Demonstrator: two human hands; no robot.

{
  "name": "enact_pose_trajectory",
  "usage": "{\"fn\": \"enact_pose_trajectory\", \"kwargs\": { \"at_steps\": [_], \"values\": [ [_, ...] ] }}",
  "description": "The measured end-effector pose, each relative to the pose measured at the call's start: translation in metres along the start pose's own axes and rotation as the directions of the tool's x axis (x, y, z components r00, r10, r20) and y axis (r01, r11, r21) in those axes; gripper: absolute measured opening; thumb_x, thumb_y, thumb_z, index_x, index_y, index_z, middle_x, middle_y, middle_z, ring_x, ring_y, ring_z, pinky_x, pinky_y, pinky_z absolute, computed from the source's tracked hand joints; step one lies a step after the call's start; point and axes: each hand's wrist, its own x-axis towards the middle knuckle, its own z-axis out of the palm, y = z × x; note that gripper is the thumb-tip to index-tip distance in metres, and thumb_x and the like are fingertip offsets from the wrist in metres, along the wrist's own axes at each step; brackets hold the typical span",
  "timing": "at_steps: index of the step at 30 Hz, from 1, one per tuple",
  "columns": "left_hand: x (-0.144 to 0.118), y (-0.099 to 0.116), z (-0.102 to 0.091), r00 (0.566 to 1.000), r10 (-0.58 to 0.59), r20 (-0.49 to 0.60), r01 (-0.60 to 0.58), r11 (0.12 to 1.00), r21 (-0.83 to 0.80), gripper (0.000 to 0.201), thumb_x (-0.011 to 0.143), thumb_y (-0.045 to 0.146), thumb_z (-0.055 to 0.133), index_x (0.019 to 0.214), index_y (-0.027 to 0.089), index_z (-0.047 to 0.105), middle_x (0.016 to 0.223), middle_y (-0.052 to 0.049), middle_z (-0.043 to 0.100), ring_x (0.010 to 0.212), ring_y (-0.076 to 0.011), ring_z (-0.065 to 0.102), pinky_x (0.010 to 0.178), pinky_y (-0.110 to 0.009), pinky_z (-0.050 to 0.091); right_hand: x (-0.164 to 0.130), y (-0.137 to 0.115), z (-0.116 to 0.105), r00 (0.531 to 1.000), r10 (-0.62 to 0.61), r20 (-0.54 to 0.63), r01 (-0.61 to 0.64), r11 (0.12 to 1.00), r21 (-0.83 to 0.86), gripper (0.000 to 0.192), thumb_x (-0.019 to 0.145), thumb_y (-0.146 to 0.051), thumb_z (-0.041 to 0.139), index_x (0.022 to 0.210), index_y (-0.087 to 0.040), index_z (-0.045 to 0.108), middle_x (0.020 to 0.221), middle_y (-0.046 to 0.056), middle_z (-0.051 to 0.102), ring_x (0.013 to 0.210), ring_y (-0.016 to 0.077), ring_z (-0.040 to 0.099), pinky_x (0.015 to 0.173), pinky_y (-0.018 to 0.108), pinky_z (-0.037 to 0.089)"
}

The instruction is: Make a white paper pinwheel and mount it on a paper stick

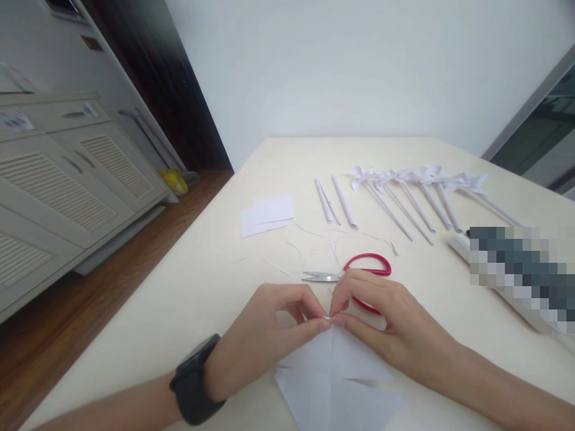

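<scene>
Paper sheet (326, 383), one; left hand (274, 329), right hand (402, 323) pinching; scissors (331, 277), one.

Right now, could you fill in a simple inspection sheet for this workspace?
Surface: cream table, scattered with paper items.
Job's things: slit paper sheet, near the wearer; paper pinwheels and rolled tubes beyond.
Clutter: red-handled scissors, blades slightly apart; thin paper scraps; overlapping white papers; pixelated object at right, unidentifiable.
Hands: left hand and right hand pinch the sheet's far end.
Cables: nothing clearly seen.
Surroundings: white wall ahead; louvred cabinet at left.
</scene>
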Motion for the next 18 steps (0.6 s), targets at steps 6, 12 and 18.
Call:
{"fn": "enact_pose_trajectory", "kwargs": {
  "at_steps": [6,12,18],
  "values": [
    [0.0005,-0.0027,-0.0001,1.000,0.013,0.013,-0.012,1.000,-0.026,0.011,0.077,0.021,0.056,0.072,0.014,0.063,0.071,-0.001,0.064,0.068,-0.0134,0.057,0.066,-0.024,0.045,-0.0003,-0.0017,0.0013,0.999,0.021,-0.027,-0.022,1.000,-0.010,0.011,0.077,-0.010,0.054,0.074,-0.020,0.052,0.076,-0.002,0.054,0.070,0.0123,0.050,0.059,0.024,0.038],
    [0.0005,-0.0010,-0.0013,1.000,-0.007,-0.012,0.007,1.000,-0.019,0.010,0.078,0.021,0.055,0.077,0.014,0.063,0.076,-0.002,0.065,0.072,-0.0144,0.059,0.068,-0.025,0.046,0.0000,-0.0017,0.0050,0.998,0.026,-0.052,-0.027,1.000,-0.015,0.012,0.077,-0.008,0.052,0.075,-0.020,0.050,0.078,-0.001,0.054,0.072,0.0132,0.051,0.059,0.025,0.038],
    [-0.0020,-0.0072,0.0000,0.996,0.080,-0.044,-0.080,0.997,0.000,0.010,0.078,0.022,0.056,0.074,0.015,0.063,0.072,0.000,0.064,0.069,-0.0126,0.058,0.066,-0.023,0.046,-0.0016,-0.0035,0.0055,0.999,0.047,-0.018,-0.047,0.999,-0.013,0.012,0.079,-0.009,0.050,0.078,-0.020,0.051,0.081,-0.001,0.053,0.075,0.0132,0.050,0.062,0.026,0.039]
  ]
}}
